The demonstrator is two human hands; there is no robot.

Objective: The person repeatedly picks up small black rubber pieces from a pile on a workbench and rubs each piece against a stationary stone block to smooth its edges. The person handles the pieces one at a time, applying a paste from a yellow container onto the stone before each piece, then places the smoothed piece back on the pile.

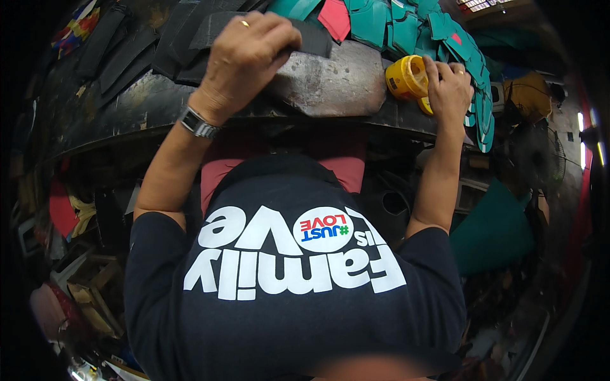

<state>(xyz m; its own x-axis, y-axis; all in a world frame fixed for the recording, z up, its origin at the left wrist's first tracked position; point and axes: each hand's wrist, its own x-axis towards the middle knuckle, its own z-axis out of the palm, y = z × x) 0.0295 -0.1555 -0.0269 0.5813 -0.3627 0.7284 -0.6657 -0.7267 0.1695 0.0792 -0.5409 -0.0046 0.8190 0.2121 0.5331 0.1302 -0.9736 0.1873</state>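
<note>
My left hand [251, 60] is closed over a black, flat cut piece [314, 39], with its fingers curled at the piece's near edge. That piece lies over the far side of a worn grey slab [337, 82]. My right hand [452, 89] is bent at the mouth of a yellow tub [401, 79], its fingertips beside the rim. The tub leans with its opening toward that hand, and a light residue shows inside. My right thumb and whatever the fingers pinch are hidden. A yellow round lid [425, 105] sits just below the tub.
Green cut pieces [403, 28] pile along the back right of the dark worktable [82, 130], with a red piece [335, 19] among them. More black pieces [130, 60] are stacked at the back left. A fan [553, 155] and a green sheet [495, 232] are at the right.
</note>
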